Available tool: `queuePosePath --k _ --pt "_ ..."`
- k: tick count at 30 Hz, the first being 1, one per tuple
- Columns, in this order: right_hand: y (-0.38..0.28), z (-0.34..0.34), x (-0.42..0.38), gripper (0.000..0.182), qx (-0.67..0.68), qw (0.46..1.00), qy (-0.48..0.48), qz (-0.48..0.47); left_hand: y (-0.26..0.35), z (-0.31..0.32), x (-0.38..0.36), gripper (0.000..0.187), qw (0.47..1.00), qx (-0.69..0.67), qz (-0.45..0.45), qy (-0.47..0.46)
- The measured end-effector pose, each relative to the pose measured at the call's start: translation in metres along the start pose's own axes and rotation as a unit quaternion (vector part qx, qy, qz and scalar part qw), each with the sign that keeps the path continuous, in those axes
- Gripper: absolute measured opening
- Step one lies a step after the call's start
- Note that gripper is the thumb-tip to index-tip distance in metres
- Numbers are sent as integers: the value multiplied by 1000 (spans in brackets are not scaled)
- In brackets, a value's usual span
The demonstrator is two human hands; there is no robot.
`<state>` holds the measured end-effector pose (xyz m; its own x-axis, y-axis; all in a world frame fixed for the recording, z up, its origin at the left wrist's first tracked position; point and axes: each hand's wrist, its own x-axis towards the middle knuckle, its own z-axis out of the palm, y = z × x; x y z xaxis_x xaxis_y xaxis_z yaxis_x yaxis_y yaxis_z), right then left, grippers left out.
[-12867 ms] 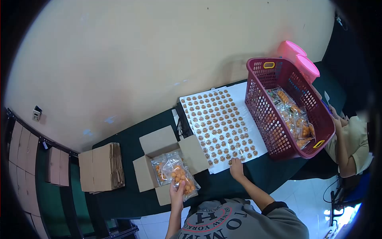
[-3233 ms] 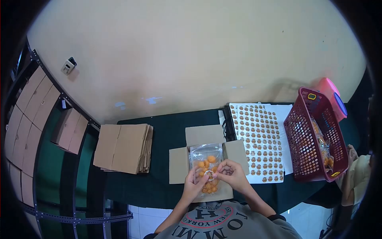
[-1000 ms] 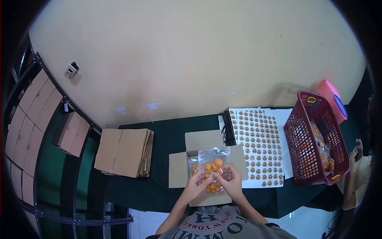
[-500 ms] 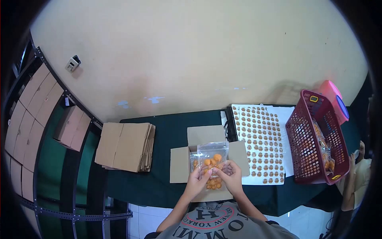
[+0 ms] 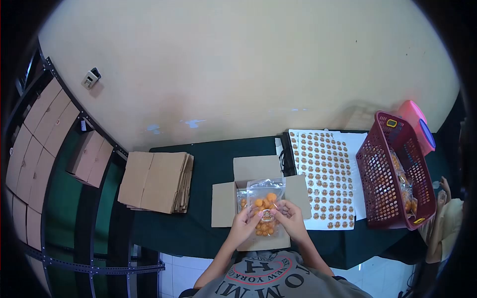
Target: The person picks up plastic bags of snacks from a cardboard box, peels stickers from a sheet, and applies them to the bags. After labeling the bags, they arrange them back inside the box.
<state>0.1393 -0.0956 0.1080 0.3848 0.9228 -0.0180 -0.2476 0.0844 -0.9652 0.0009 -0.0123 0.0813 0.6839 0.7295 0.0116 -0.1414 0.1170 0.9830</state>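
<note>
Between my two hands is a clear zip pouch [image 5: 266,188] filled with round orange snacks, a round sticker [image 5: 267,215] on its front. My left hand [image 5: 244,224] grips the pouch's left side, its thumb at the sticker's edge. On the other side my right hand [image 5: 291,217] pinches the pouch, thumb also beside the sticker. Beneath the pouch stands an open cardboard box [image 5: 223,206], flaps spread outward. Part of another pouch [image 5: 242,196] shows inside it; the rest of the inside is hidden.
Flattened cardboard boxes [image 5: 154,181] are stacked at left. Sheets of round stickers [image 5: 328,184] lie right of the box, beside a maroon basket [image 5: 370,184] holding snack pouches. Pink containers [image 5: 415,116] stand behind it. Shelving with boxes [image 5: 37,159] lines the left; another person's arm [image 5: 439,223] shows at right.
My thumbs have moved apart toward the sticker's edges, so the round sticker on the pouch now shows. The pouch stays nearly in place above the box.
</note>
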Motion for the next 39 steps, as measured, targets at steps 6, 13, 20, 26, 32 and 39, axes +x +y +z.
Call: queuePosePath --k 6,13,20,26,32,39 --pt "3 5 -4 15 -31 999 16 -25 11 17 2 32 998 -52 13 43" --pt "-3 7 -7 17 -92 994 23 -61 11 20 3 29 998 -40 10 49" --pt "15 8 -5 13 -64 987 116 -90 14 18 -3 28 997 79 0 11" --pt "15 13 -5 10 -29 985 136 -98 11 15 -4 33 991 130 28 -12" --pt "23 1 1 8 -14 985 148 -89 11 20 -10 42 998 64 10 -7" --pt "8 -4 0 23 -35 998 16 -46 5 15 -6 39 996 -68 9 54"
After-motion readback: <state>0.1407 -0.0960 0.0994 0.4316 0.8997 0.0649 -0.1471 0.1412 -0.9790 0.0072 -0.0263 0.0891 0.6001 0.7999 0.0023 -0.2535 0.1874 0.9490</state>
